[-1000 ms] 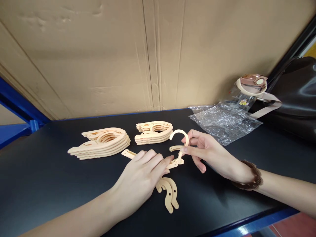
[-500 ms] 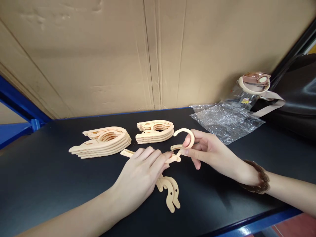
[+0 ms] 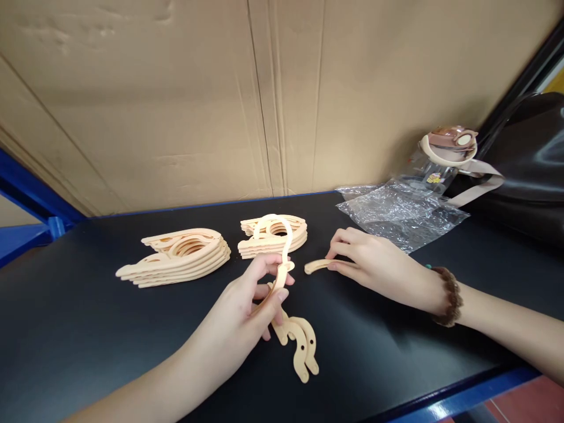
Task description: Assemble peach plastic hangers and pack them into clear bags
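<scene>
Turned since the earlier frame, a hook-topped hanger piece [image 3: 282, 278] rises mid-frame, pinched by the left hand [image 3: 242, 308] near curved parts [image 3: 300, 351] at lower center. Right of center, the right hand [image 3: 372, 261], now off the hook, grips a nearer hanger arm [image 3: 315, 266], long axis sideways, free end pointing leftward. Behind, stacked hanger parts [image 3: 207, 267].

Left hand [image 3: 240, 305] holding a hooked beige piece [image 3: 281, 276], right hand [image 3: 376, 263] pinching a curved strip [image 3: 316, 265], two beige stacks [image 3: 180, 264] beyond
</scene>
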